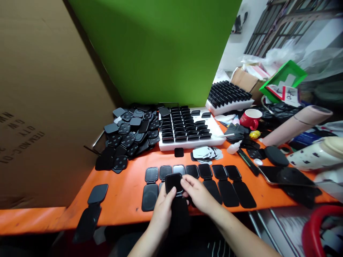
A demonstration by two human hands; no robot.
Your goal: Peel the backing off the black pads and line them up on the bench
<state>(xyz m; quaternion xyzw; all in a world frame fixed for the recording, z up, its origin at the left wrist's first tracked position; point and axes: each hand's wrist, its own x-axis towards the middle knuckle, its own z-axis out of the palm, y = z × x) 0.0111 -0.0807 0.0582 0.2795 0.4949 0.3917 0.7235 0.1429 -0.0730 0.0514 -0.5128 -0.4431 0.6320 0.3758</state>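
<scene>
Holding a black two-panel piece (173, 182) opened out at the front edge of the counter (120, 196), the person in front of me has both hands on it. The left grip (162, 210) is closed along its left side, thumb laid over the frame of the upper panel; the fingers behind are hidden from me. I'd say that one does the carrying, since the lower panel hangs down unsupported. The right grip (197, 191) is nearly closed, thumb and fingertips pinched at the upper panel's right edge, probably to steady it; whether something thin is caught there too, I can't tell.

Just beyond lies a row of opened pieces (192, 171), upper panels pointing away, side by side, likely so that each face is in easy reach. Behind them, a white foam tray (187, 144) has black pieces (184, 125) on edge in its slots, an arrangement that seems meant to stop them rubbing. In front of the tray sit a small black square (179, 152) and overlapping pale cut-outs (206, 152), near to hand. The heap of black panels (131, 135) to the left looks simply tipped out, while one opened piece (98, 193) lies well apart, its lower end over the edge.
</scene>
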